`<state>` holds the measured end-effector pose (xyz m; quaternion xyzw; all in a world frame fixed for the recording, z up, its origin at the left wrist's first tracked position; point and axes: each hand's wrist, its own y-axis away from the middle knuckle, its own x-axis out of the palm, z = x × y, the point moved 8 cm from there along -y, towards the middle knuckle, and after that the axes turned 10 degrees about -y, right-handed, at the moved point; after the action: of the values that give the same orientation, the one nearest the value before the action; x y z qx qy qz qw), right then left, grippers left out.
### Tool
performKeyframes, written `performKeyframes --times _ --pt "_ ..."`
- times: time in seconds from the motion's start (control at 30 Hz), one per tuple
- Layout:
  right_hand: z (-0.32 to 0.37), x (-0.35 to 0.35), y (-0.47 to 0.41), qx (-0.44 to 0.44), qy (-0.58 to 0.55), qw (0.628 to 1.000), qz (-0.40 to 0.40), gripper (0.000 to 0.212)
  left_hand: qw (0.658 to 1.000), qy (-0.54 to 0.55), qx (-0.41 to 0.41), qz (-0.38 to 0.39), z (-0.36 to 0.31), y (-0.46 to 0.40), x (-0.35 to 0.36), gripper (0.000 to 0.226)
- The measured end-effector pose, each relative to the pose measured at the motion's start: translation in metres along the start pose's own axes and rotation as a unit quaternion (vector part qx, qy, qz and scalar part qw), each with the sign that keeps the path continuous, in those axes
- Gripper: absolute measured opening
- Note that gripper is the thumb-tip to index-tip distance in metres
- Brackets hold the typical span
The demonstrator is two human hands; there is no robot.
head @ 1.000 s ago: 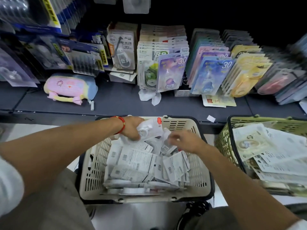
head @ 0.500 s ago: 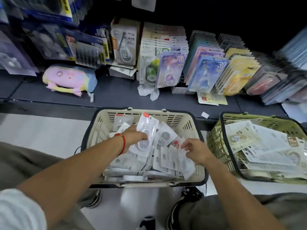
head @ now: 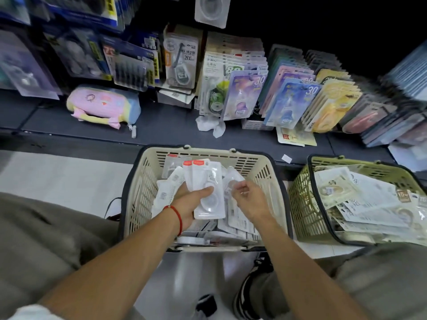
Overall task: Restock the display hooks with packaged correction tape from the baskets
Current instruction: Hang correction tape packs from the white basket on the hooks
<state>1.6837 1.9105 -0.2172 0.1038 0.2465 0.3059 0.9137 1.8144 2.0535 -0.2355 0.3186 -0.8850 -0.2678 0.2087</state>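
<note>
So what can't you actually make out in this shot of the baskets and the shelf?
- Head view: how many clear red-tabbed packs the left hand holds; they overlap.
- What the right hand pinches: blurred clear plastic.
- Bottom of the cream plastic basket: buried under packs.
- The display hooks: hidden behind hanging cards.
- Green plastic basket: cut off by the right edge.
</note>
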Motion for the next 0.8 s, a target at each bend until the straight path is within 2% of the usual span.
performKeyframes --times 0.07,0.1,0.13,0.23,0.33,0.43,0.53,0.63,0.7,0.8 --pt "-0.038 0.013 0.000 0.067 0.201 0.975 0.065 0.066 0.999 0.012 -0.007 -0.038 0.002 -0.003 -0.017 0.046" --pt "-0.054 0.020 0.003 0.096 0.257 0.956 0.100 0.081 0.999 0.016 -0.008 -0.050 0.003 -0.005 -0.025 0.045" --pt "-0.064 0.025 0.007 0.113 0.266 0.950 0.119 0.086 0.998 0.016 -0.011 -0.060 0.003 -0.006 -0.031 0.045" --pt "-0.066 0.015 0.003 0.119 0.182 0.973 0.080 0.073 0.997 0.027 -0.013 -0.076 0.003 -0.008 -0.039 0.042" --pt "-0.052 -0.031 -0.006 0.133 0.115 0.984 -0.030 0.051 0.996 0.042 -0.020 -0.078 0.005 -0.011 -0.035 0.039" --pt "-0.031 -0.079 -0.005 0.107 0.035 0.982 -0.149 0.040 0.995 0.043 -0.036 -0.082 0.010 -0.012 -0.027 0.043" --pt "-0.020 -0.092 0.000 0.078 -0.134 0.970 -0.189 0.033 0.994 0.040 -0.043 -0.088 0.012 -0.010 -0.018 0.048" --pt "-0.010 -0.066 0.004 0.080 -0.292 0.947 -0.110 0.035 0.995 0.059 -0.058 -0.063 0.015 -0.011 -0.006 0.047" --pt "-0.006 -0.036 0.010 0.091 -0.296 0.950 -0.028 0.041 0.993 0.095 -0.069 -0.029 0.014 -0.009 0.005 0.041" --pt "-0.006 0.006 0.019 0.090 -0.229 0.967 0.068 0.047 0.993 0.104 -0.052 0.016 0.012 -0.005 0.014 0.043"
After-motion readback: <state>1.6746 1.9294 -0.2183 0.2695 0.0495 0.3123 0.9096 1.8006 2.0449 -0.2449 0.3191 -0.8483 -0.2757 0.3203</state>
